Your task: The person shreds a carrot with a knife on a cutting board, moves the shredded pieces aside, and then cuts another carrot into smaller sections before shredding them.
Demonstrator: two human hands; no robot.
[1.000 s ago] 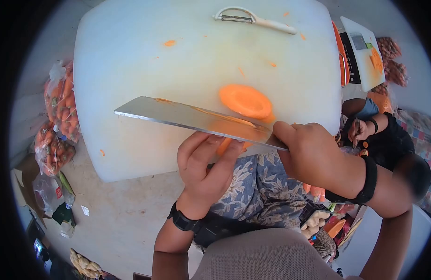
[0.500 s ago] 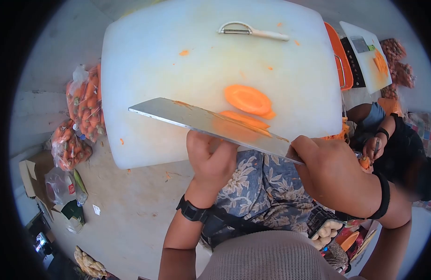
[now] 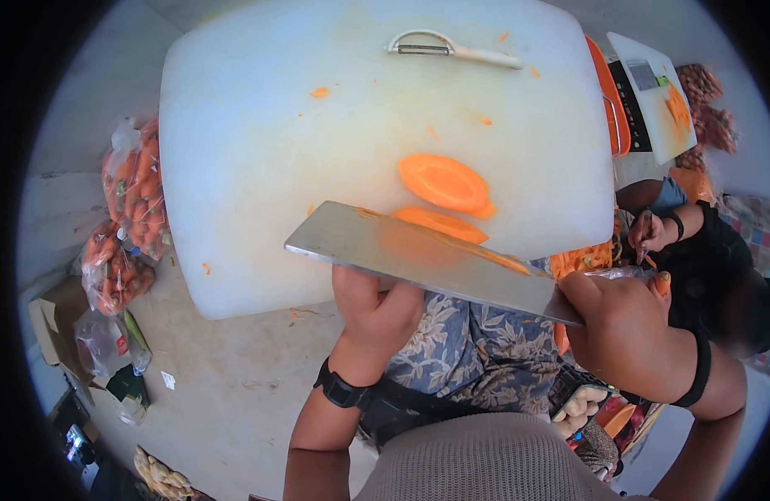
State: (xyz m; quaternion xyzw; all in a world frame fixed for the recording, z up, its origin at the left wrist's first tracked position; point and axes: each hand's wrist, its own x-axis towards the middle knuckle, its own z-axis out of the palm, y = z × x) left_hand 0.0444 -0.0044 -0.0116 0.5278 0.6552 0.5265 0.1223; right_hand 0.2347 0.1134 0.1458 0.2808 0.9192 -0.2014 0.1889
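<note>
My right hand (image 3: 618, 326) is closed around the handle of a cleaver (image 3: 418, 255), whose broad blade slants across the near edge of a white cutting board (image 3: 260, 167). Orange bits cling to the blade's far edge. Behind the blade my left hand (image 3: 372, 309) is curled, its fingertips hidden, and what it holds, if anything, cannot be seen. Just beyond the blade lie carrot slices (image 3: 445, 182), cut lengthwise, with another carrot slice (image 3: 439, 224) nearer and partly covered by the cleaver.
A white peeler (image 3: 456, 52) lies at the board's far side. Bags of carrots (image 3: 138, 196) stand left on the floor. At right are an orange basket (image 3: 606, 96), carrot strips (image 3: 585, 260), another cutting board (image 3: 652, 92) and a co-worker's hand (image 3: 648, 234) near a carrot.
The cleaver and my right hand have moved right and toward me, uncovering more of the nearer slice. My left hand stays curled behind the blade. The co-worker's hand has shifted up.
</note>
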